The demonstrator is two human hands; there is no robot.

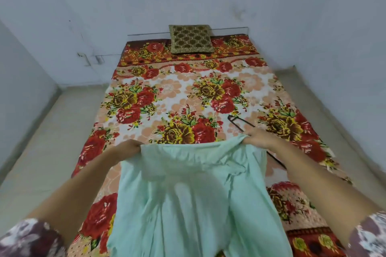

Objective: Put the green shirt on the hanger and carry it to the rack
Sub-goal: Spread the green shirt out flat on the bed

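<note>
Green shirt (188, 194) edge gripped by hands, left (127, 149), right (259, 136)

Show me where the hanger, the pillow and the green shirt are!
hanger (240, 120), head view, on the dark wire end lying on the bed.
pillow (191, 39), head view, on the middle of its patterned face.
green shirt (188, 194), head view, on the hanging cloth's middle.

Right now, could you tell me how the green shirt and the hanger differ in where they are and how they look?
The green shirt is held up off the bed, gripped at its top edge by the left hand and the right hand; the hanger lies flat on the floral bedsheet, untouched. The shirt is pale, broad cloth; the hanger is thin and dark, partly hidden behind the right arm.
</note>
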